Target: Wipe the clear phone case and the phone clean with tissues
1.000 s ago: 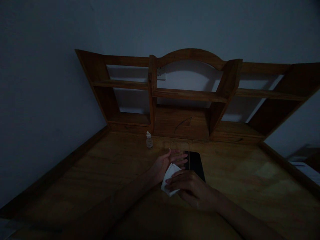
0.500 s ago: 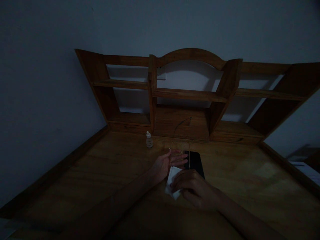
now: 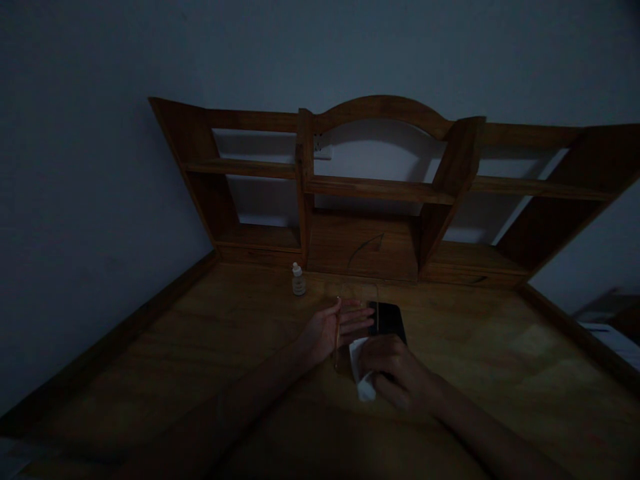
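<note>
A dim room with a bare grey wall; a wooden desk (image 3: 200, 347) fills the lower view, with a wooden shelf unit (image 3: 380, 193) standing along its back edge.

A thin clear glass sheet (image 3: 357, 313) is held on edge just above the middle of the desk; only its faint outline shows. The left hand (image 3: 333, 328) holds it, palm open toward the right, with fingers stretched along the sheet and the thumb on its near edge. A white cloth (image 3: 361, 373) is pressed against the sheet's lower right part by the right hand (image 3: 395, 370), whose fingers are curled over the cloth and grip it. The cloth's lower corner sticks out below the knuckles.

Just behind the right hand, a black phone (image 3: 387, 320) lies flat on the desk, partly covered by the hand and seen through the glass. A small white bottle (image 3: 299, 280) with a cap stands upright near the foot of the shelf unit, left of the hands and apart from them. A wall socket (image 3: 323, 148) shows behind the shelves.
</note>
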`<action>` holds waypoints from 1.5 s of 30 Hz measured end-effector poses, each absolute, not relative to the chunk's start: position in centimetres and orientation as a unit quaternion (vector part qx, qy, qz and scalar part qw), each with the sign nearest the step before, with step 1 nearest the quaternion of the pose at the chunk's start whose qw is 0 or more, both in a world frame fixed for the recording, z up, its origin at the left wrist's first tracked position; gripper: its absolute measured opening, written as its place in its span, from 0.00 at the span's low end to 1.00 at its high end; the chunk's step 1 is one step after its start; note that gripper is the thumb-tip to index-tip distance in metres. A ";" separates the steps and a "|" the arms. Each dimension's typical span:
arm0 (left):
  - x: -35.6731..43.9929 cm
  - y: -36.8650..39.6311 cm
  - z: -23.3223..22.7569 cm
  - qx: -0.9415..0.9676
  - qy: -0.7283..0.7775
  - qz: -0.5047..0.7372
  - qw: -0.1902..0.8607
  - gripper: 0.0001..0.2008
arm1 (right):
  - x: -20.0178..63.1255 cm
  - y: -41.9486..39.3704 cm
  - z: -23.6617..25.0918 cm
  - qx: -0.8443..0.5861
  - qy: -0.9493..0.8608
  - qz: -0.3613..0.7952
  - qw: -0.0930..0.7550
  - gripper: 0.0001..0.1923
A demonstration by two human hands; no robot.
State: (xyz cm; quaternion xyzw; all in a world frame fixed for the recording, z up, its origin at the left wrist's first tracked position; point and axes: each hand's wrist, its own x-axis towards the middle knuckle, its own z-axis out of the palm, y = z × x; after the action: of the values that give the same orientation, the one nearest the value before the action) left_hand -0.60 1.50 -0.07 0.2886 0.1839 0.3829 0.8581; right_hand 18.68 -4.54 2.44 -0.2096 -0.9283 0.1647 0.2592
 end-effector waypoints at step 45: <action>-0.4 2.6 -1.3 0.279 0.227 0.396 0.845 0.22 | 19.7 -1.8 1.1 -0.330 -0.834 0.291 0.334 0.19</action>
State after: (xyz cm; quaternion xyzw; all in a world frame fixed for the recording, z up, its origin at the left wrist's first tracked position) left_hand -0.40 2.61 -1.29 0.2794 0.2266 0.3960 0.8448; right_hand 19.69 -1.83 1.09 -0.3305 -0.8336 0.2907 0.3339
